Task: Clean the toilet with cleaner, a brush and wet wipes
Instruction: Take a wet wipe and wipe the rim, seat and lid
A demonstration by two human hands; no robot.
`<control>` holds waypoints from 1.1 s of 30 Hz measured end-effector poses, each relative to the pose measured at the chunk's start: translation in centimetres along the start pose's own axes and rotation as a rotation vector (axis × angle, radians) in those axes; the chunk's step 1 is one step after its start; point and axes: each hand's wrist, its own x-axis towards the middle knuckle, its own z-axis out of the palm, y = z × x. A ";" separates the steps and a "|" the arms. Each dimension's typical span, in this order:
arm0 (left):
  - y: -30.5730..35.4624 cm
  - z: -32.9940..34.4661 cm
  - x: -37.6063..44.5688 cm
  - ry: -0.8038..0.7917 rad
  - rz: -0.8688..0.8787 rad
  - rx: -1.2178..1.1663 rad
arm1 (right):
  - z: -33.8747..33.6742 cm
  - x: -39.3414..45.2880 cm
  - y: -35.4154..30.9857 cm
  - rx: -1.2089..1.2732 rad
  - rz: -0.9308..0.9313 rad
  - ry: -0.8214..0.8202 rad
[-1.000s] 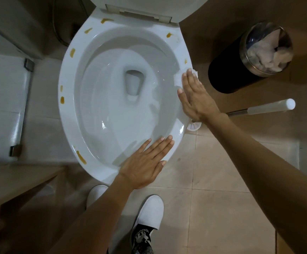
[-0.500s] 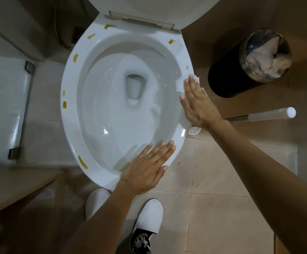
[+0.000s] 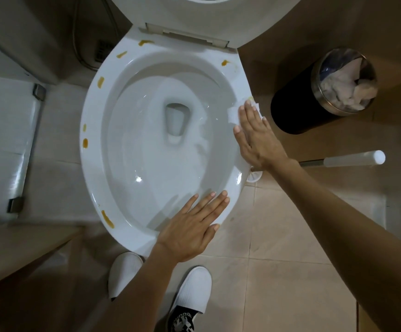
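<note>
- Right hand, fingers flat and together, pressing wet wipe onto toilet rim, right of centre.
- Left hand flat, empty, lower rim (yellow stains at left).

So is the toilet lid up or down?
Up. The lid is raised behind its hinge, and the rim and bowl lie fully exposed below it.

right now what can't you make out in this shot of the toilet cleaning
- Wet wipe: mostly under the right hand in the head view; its size and dirt can't be judged.
- Brush: only the handle shows; the right wrist and the toilet rim cover the head.
- Toilet lid: cut off by the top edge.
- Rim beneath the left hand: hidden, so any stain there is unknown.
</note>
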 end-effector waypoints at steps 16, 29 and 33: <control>0.1 -0.5 0.1 -0.015 -0.015 -0.006 | -1.0 2.4 -0.5 0.057 -0.020 0.018; -0.2 -0.2 0.3 -0.074 -0.024 -0.128 | -2.6 10.2 -3.4 0.138 0.009 0.073; -0.1 -0.4 0.2 -0.053 -0.013 -0.092 | -1.8 6.9 -2.4 0.106 -0.049 0.039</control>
